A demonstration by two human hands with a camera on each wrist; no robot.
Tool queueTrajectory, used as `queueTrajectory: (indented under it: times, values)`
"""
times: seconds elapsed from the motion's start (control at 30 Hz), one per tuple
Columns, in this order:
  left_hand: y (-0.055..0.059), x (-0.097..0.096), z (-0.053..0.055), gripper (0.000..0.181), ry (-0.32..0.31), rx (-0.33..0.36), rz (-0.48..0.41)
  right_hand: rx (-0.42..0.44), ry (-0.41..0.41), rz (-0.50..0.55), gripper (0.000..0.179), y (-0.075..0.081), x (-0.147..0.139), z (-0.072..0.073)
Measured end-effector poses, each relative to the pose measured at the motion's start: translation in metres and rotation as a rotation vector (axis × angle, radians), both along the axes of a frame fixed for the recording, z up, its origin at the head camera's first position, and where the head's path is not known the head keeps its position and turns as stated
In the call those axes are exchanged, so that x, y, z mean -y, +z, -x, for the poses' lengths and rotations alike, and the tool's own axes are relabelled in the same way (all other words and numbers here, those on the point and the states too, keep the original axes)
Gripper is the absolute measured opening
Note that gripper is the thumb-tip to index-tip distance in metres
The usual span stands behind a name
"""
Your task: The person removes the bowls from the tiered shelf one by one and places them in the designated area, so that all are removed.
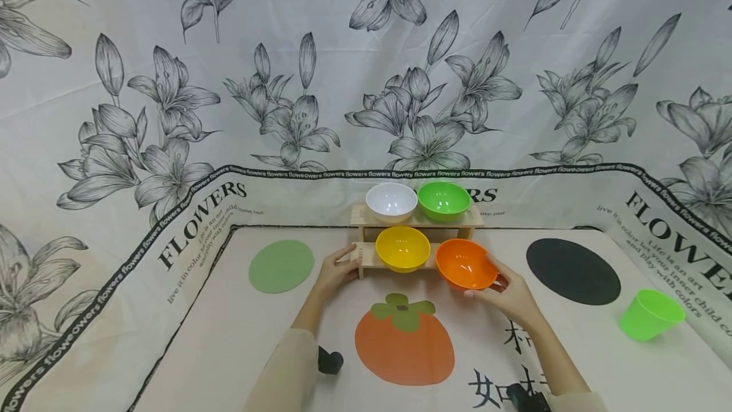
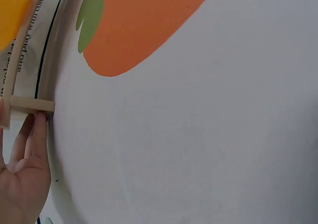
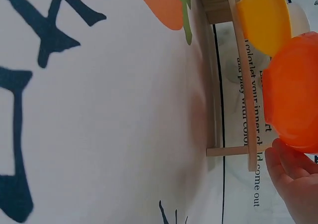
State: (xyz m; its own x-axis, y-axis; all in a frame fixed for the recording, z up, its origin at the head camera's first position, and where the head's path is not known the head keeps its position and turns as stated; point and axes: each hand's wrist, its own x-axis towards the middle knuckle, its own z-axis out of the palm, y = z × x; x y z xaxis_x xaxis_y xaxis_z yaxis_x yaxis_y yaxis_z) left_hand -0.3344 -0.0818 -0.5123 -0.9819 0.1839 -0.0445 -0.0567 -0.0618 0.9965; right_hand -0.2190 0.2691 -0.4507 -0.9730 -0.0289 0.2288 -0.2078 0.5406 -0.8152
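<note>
A two-tier wooden stand [image 1: 367,258] bears a white bowl [image 1: 391,203] and a green bowl [image 1: 444,202] on its upper shelf. On the lower shelf sits a yellow bowl [image 1: 403,250]. My right hand [image 1: 509,292] holds an orange bowl [image 1: 466,266] by its right side, at the right end of that shelf. The right wrist view shows the fingers against the orange bowl [image 3: 298,92], close over the shelf board. At the other end, my left hand [image 1: 336,272] grips the lower shelf's left end, with fingers against the stand's leg [image 2: 32,105] in the left wrist view.
A green cup [image 1: 650,315] stands at the far right, near a dark oval [image 1: 573,271] on the cloth. A pale green oval [image 1: 281,266] lies left of the stand. In front is a printed persimmon [image 1: 405,348]. Behind the stand rises a flower-printed cloth [image 1: 320,107].
</note>
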Motion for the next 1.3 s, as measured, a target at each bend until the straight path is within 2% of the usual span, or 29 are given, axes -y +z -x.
queueTrajectory:
  times: [0.27, 0.53, 0.7, 0.87, 1.07, 1.3]
  values:
    - [-0.002, 0.000, -0.001, 0.055, 0.005, 0.010, -0.030, 0.016, 0.017, 0.006, 0.086, -0.005, 0.003, -0.025]
    - [-0.001, -0.002, -0.002, 0.054, 0.016, 0.025, -0.068, 0.050, 0.076, 0.058, 0.085, -0.018, 0.018, -0.039]
    - [0.000, -0.003, -0.003, 0.054, 0.021, 0.034, -0.063, 0.063, 0.107, 0.097, 0.086, -0.024, 0.028, -0.043]
    - [0.000, -0.003, -0.003, 0.054, 0.017, 0.041, -0.063, 0.096, 0.129, 0.114, 0.087, -0.024, 0.039, -0.044]
    - [0.000, -0.002, -0.003, 0.053, 0.013, 0.032, -0.063, 0.154, 0.179, 0.115, 0.088, -0.027, 0.054, -0.039]
    - [-0.001, -0.002, -0.003, 0.054, 0.005, 0.029, -0.056, 0.175, 0.279, 0.141, 0.088, -0.032, 0.069, -0.032]
